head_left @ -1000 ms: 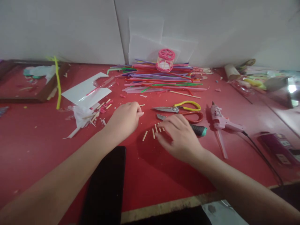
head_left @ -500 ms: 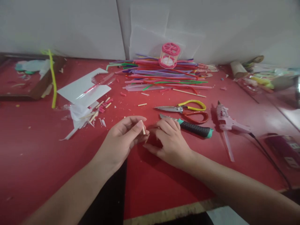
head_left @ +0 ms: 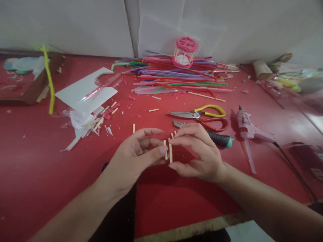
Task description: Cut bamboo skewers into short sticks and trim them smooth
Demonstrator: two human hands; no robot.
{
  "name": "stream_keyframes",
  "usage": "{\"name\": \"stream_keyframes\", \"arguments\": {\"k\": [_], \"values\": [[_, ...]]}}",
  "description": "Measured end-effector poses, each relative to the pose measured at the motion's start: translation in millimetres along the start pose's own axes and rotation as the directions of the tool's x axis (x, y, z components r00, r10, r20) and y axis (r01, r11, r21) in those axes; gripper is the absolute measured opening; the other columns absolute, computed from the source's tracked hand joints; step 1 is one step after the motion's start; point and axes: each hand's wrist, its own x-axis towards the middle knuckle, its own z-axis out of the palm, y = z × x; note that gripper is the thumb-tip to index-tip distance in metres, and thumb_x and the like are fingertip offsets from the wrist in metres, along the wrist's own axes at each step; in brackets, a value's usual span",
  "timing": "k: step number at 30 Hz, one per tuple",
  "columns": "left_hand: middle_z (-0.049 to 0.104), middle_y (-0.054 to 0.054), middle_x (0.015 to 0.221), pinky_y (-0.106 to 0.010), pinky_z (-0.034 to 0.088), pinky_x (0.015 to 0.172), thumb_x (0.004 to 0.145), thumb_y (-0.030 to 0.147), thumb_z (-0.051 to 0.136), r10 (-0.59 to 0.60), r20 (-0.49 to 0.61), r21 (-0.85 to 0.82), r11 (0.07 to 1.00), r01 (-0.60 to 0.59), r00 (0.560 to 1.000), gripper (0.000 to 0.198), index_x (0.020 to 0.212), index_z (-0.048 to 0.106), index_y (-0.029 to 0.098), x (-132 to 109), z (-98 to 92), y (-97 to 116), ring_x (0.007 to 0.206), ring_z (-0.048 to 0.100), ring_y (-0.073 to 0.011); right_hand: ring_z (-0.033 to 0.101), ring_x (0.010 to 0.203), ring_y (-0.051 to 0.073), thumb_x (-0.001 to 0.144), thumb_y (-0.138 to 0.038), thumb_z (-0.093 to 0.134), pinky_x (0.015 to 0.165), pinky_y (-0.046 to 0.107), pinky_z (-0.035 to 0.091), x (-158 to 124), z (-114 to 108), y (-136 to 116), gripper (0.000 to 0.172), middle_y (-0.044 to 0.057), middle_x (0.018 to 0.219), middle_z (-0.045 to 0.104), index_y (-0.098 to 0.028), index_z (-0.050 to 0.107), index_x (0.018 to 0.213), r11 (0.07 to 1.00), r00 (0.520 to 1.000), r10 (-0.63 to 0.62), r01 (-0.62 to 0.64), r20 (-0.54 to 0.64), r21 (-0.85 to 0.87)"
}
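My left hand [head_left: 136, 156] pinches a short pale wooden stick piece [head_left: 165, 150] between thumb and fingers, held roughly upright. Close beside it, my right hand [head_left: 198, 151] grips a second, slightly longer stick piece [head_left: 171, 153] at its two ends, between thumb and fingertip. The two pieces stand side by side with a narrow gap. Beyond the right fingertips, a couple of small stick ends [head_left: 172, 135] show, partly hidden by the fingers. A utility knife [head_left: 219, 139] with a black and teal handle lies behind my right hand, which covers its middle.
Yellow-and-red-handled scissors [head_left: 202, 116] lie beyond the knife. At right are a glue gun [head_left: 248, 127] and a dark red phone-like object [head_left: 306, 158]. Coloured pipe cleaners [head_left: 174, 80] lie at the back, under a pink-framed stick cage [head_left: 185, 52]. White card [head_left: 87, 95] and scraps are at left.
My right hand has lifted and now shows a stick piece held beside the left one. Both hands have shifted slightly right. Another stick piece now shows behind my left hand.
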Motion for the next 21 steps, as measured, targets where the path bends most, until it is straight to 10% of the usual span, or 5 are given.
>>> {"name": "stream_keyframes", "arguments": {"k": [21], "values": [[0.072,0.003,0.073,-0.014,0.054,0.060,0.065,0.011,0.085,0.017,0.034,0.135,0.991,-0.022,0.999,0.053,0.110,0.060,0.021,-7.2,-1.0,0.3,0.063,0.066,-0.0081,0.061,0.092,0.023,0.076,-0.040,0.077,0.083,0.041,0.052,0.3,-4.3,-1.8,0.043,0.009,0.096,0.063,-0.015,0.062,0.107,0.998,0.998,-0.054,0.053,0.031,0.045]]}}
